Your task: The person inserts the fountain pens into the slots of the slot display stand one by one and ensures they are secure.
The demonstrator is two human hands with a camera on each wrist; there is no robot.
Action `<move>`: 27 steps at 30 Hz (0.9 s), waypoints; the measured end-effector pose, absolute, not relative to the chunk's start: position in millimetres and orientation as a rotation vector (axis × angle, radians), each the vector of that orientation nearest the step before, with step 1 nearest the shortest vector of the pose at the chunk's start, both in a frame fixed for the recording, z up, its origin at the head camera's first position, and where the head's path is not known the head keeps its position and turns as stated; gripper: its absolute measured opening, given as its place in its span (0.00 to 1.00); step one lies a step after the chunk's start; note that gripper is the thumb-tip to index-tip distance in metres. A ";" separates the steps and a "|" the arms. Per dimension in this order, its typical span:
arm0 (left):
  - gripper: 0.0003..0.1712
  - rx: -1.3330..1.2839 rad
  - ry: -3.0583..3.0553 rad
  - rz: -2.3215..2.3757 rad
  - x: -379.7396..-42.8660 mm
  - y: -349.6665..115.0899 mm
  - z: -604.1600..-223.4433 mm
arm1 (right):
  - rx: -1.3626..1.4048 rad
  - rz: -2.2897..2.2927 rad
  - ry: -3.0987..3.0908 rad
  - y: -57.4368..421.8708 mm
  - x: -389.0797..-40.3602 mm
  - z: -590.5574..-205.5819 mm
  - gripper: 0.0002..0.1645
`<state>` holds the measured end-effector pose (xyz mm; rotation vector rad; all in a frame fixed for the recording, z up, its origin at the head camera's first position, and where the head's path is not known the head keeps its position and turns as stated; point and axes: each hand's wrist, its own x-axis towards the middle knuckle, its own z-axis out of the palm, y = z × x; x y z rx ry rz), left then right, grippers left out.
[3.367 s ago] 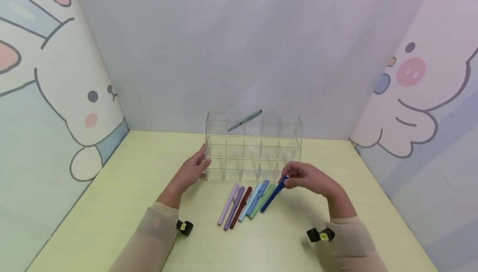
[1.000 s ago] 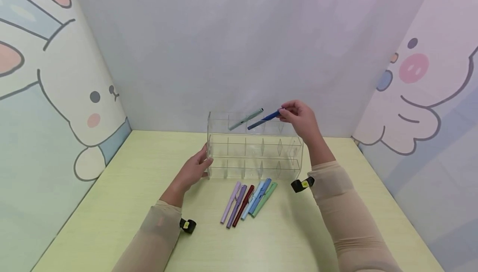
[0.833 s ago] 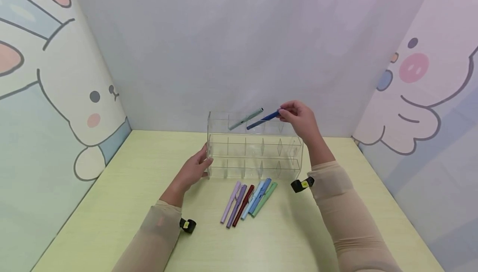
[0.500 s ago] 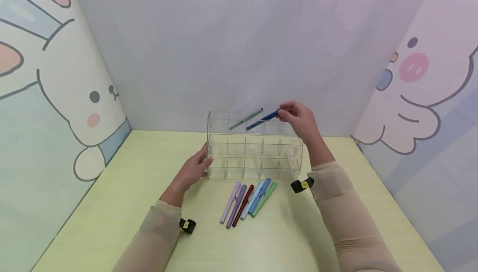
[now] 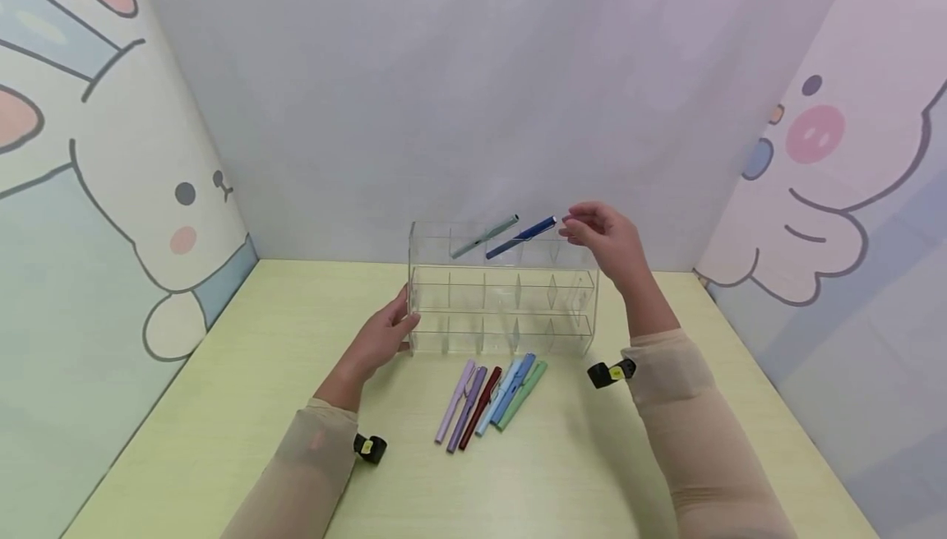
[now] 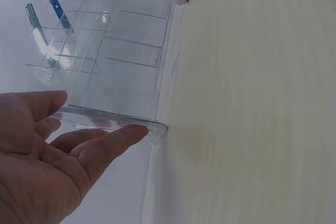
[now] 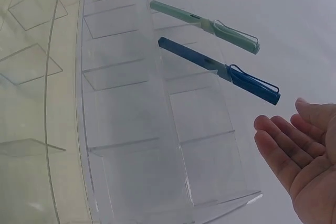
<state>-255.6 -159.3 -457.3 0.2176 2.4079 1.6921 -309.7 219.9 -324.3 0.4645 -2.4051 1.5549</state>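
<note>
A clear tiered pen rack with dividers stands on the table. My left hand holds its left side panel, thumb at the front edge and fingers along the outside. On the top tier, a dark blue pen leans beside a pale green pen, both slanting up to the right. My right hand is just right of the blue pen's capped end, fingers loosely bent and holding nothing. The right wrist view shows a gap between those fingertips and the blue pen.
In front of the rack lies a row of pens: lilac, purple, dark red, light blue, mid blue and green. A grey curtain hangs behind the table.
My right hand carried the blue pen from the table up to the top tier, let it go beside the pale green pen, and moved slightly right. My left hand has stayed at the rack.
</note>
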 end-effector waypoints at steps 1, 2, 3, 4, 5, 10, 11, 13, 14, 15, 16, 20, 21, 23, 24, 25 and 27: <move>0.38 0.215 2.409 1.691 -255.5 -159.4 -457.2 | 0.465 1.550 -2.406 222.4 -308.0 -324.7 0.24; 0.38 0.215 2.410 1.689 -255.6 -159.4 -457.2 | 0.465 1.543 -2.409 224.9 -306.1 -325.4 0.24; 0.38 0.215 2.408 1.688 -255.7 -159.5 -457.3 | 0.463 1.535 -2.411 227.3 -304.0 -326.1 0.24; 0.37 0.213 2.408 1.688 -255.8 -159.5 -457.4 | 0.459 1.528 -2.415 229.6 -301.9 -327.2 0.24; 0.37 0.212 2.408 1.689 -256.1 -159.5 -457.7 | 0.456 1.521 -2.421 231.6 -299.6 -328.3 0.25; 0.37 0.201 2.412 1.691 -256.7 -159.6 -458.3 | 0.420 1.519 -2.462 238.9 -286.5 -336.8 0.25; 0.37 0.207 2.413 1.690 -256.4 -159.5 -458.1 | 0.411 1.522 -2.471 240.1 -283.5 -339.0 0.25; 0.37 0.208 2.415 1.688 -256.2 -159.1 -457.7 | 0.401 1.527 -2.488 242.4 -277.8 -344.6 0.24; 0.38 0.207 2.416 1.686 -256.1 -158.9 -457.7 | 0.401 1.526 -2.498 243.7 -275.0 -347.7 0.24; 0.38 0.208 2.415 1.685 -256.1 -158.7 -457.7 | 0.410 1.522 -2.506 244.9 -272.0 -350.8 0.24; 0.38 0.212 2.414 1.682 -256.0 -158.6 -457.5 | 0.420 1.511 -2.518 246.1 -269.7 -354.2 0.24; 0.38 0.214 2.415 1.679 -257.1 -158.9 -457.6 | 0.476 1.466 -2.593 249.9 -260.3 -367.0 0.24; 0.38 0.216 2.415 1.678 -257.4 -159.3 -457.7 | 0.485 1.455 -2.616 250.1 -257.9 -369.7 0.24; 0.38 0.216 2.417 1.672 -257.9 -160.0 -457.8 | 0.489 1.449 -2.670 249.9 -252.8 -374.9 0.23; 0.38 0.207 2.415 1.670 -258.1 -160.3 -457.8 | 0.493 1.444 -2.699 249.3 -250.4 -377.3 0.23; 0.38 0.205 2.414 1.669 -258.2 -160.6 -457.9 | 0.495 1.432 -2.731 248.6 -248.1 -379.8 0.23; 0.38 0.203 2.412 1.666 -258.2 -161.1 -458.2 | 0.509 1.419 -2.787 246.6 -243.9 -384.7 0.23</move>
